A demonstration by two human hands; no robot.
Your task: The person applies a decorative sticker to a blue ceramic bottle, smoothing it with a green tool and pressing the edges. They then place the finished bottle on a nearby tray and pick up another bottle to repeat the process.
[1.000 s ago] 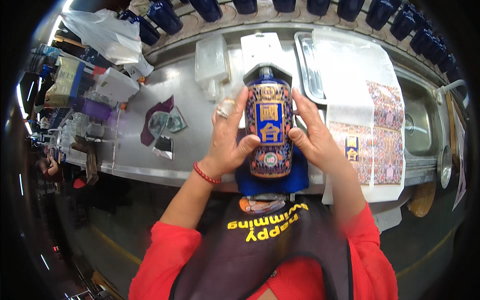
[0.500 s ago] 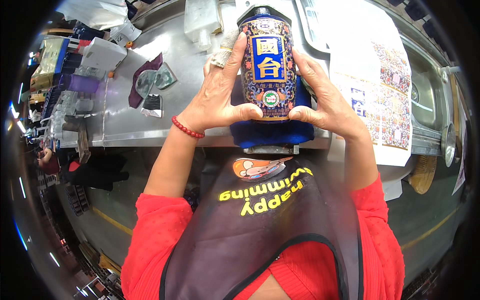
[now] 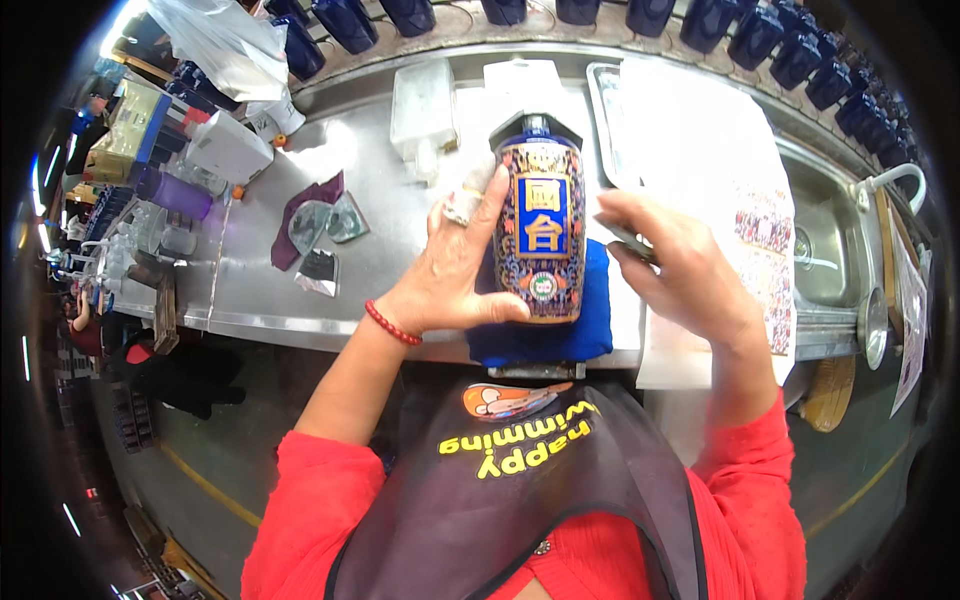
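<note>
A dark blue ceramic bottle (image 3: 541, 232) with an ornate patterned label and a blue and gold panel lies lengthwise over a blue cloth (image 3: 540, 335) at the front edge of a steel worktop (image 3: 260, 290). My left hand (image 3: 462, 270) wraps its left side and base, a white cloth bunched by the fingers. My right hand (image 3: 672, 262) is off the bottle, just to its right, pinching a small thin flat object whose kind I cannot make out.
A white sheet of patterned labels (image 3: 760, 250) lies right of the bottle over a steel tray. A sink (image 3: 825, 250) sits at the far right. Dark blue bottles (image 3: 760, 45) line the back edge. A white plastic container (image 3: 422, 100), purple cloth (image 3: 305, 215) and boxes lie left.
My right hand has let go of the bottle and moved to its right, pinching a small flat object. The left hand keeps its hold.
</note>
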